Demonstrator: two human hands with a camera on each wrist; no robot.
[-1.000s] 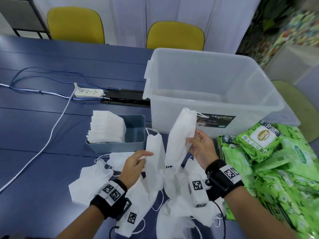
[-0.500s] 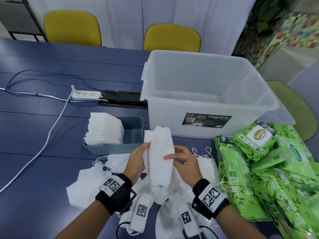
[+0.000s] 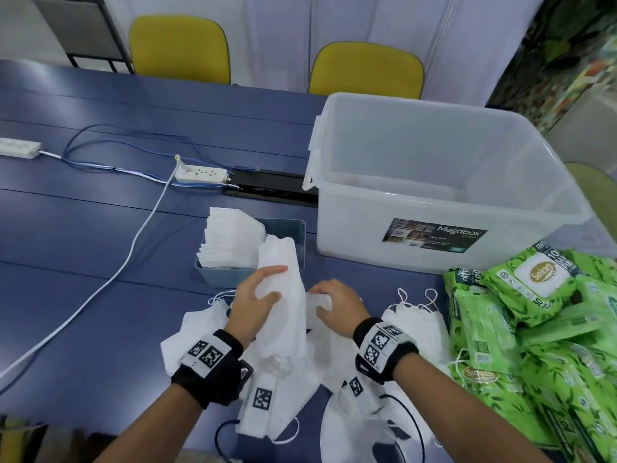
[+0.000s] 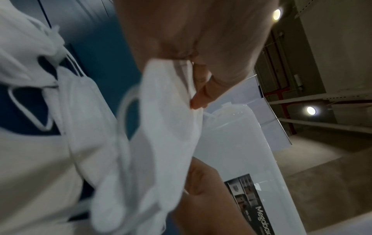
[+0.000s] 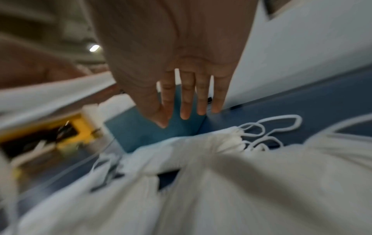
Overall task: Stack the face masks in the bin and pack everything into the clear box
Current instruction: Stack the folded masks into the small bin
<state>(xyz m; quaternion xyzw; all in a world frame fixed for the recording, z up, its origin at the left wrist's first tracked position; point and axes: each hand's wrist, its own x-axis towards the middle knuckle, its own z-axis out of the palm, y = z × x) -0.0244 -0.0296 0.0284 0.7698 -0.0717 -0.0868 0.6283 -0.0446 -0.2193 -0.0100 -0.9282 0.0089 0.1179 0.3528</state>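
Left hand (image 3: 255, 304) grips small mask bundle (image 3: 283, 295); right hand (image 3: 337, 307) empty, fingers loose. Square edges, tuck loops, seat upright in bin (image 3: 293, 228) beside stack (image 3: 230, 242).

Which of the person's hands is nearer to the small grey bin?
Left. The left hand grips a mask just in front of the grey bin; the right hand is farther right, over the loose masks.

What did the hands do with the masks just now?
The two masks, held apart a second ago, were brought together. The left hand now grips the joined masks, carrying them toward the bin. The right hand let go and reaches for the loose pile. The clear box and green packs stayed put.
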